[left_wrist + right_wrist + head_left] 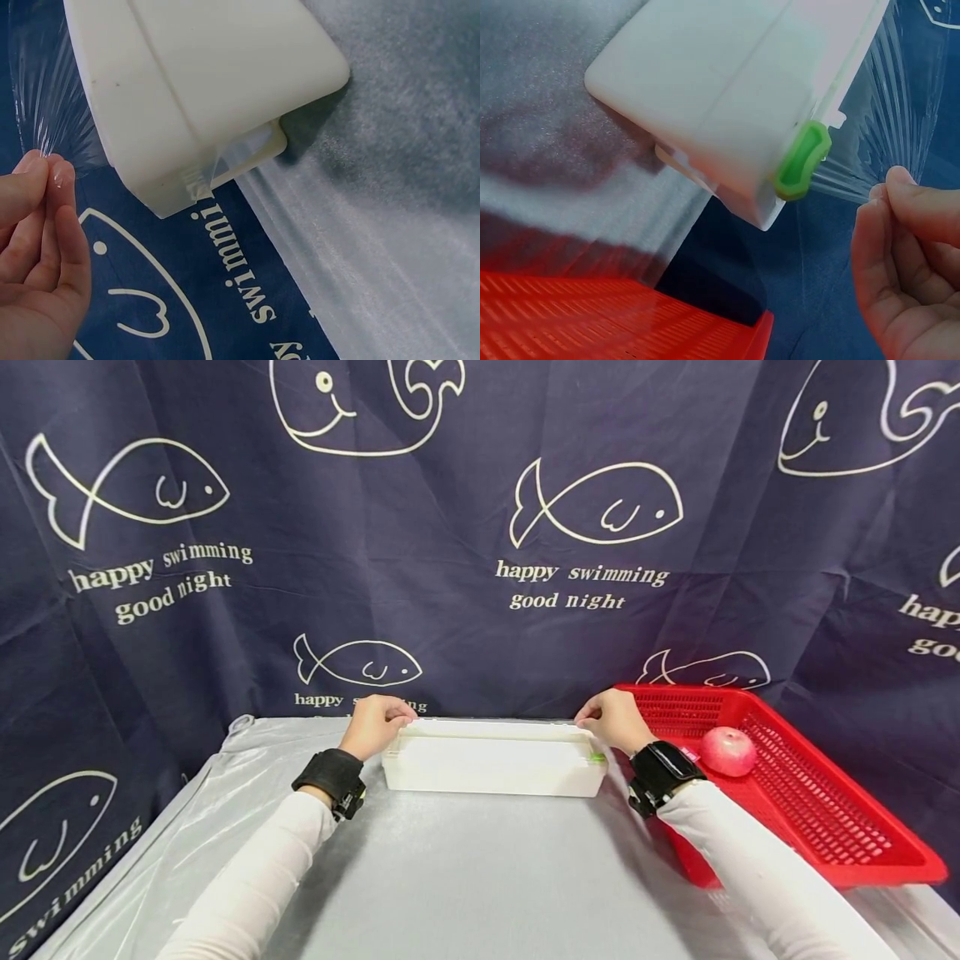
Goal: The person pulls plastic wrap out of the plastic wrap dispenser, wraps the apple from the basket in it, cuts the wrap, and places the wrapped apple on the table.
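Note:
A long white plastic wrap dispenser (495, 768) lies across the table towards the back. Clear plastic wrap (52, 97) stretches from its far edge, gathered into creases at both ends. My left hand (378, 724) pinches one corner of the wrap between thumb and fingertips, beyond the dispenser's left end. At the right end, my right hand (615, 720) pinches the other corner, where creases fan out in the right wrist view. A green slide cutter (804, 161) sits on the dispenser's edge near its right end.
On the right stands a red basket (847, 802) with perforated walls, its rim near my right forearm. A pink-red apple (727, 752) lies inside it. Grey-white cloth (450, 877) covers the table, and a dark blue curtain (450, 527) with fish prints hangs behind.

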Demonstrator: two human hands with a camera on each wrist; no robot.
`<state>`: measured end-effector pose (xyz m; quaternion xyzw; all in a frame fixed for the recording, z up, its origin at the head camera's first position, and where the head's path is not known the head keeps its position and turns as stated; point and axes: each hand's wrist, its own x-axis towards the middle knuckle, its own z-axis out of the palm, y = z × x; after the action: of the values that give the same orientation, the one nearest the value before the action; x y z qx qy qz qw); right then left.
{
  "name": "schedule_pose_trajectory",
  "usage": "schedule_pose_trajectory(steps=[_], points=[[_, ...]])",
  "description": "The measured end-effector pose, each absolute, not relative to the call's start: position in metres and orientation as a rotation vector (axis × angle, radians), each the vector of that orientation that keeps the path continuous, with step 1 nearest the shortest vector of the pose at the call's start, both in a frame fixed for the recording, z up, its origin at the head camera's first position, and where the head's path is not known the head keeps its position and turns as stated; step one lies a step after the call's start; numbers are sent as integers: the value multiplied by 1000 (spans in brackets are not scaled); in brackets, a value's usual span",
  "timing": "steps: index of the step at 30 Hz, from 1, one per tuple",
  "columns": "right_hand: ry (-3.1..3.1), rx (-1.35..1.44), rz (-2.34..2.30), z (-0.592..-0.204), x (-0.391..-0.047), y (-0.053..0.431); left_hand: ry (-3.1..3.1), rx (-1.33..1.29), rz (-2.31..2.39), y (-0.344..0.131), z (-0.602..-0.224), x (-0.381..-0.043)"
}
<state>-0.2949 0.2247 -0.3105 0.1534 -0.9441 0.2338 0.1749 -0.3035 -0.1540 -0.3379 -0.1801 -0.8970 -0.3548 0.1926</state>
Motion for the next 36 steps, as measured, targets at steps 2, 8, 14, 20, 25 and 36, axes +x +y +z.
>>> schedule_pose_trajectory(steps=[2, 8, 14, 20, 25, 36], points=[[-2673, 436, 661, -310, -295, 225, -2515, -505, -998, -154, -337, -303], [-2670, 450, 670, -308, -293, 226, -2496, -500, -984, -153, -337, -301], [-2674, 444, 676, -309, -290, 228, -2486, -496, -956, -152, -339, -298], [-2659, 460, 677, -305, -288, 227, -2450, -491, -932, -153, -335, -299], [-2649, 452, 671, -302, -288, 229, -2437, -503, -925, -153, -331, -299], [-2659, 443, 687, -298, -288, 231, -2434, -489, -934, -153, -331, -296]])
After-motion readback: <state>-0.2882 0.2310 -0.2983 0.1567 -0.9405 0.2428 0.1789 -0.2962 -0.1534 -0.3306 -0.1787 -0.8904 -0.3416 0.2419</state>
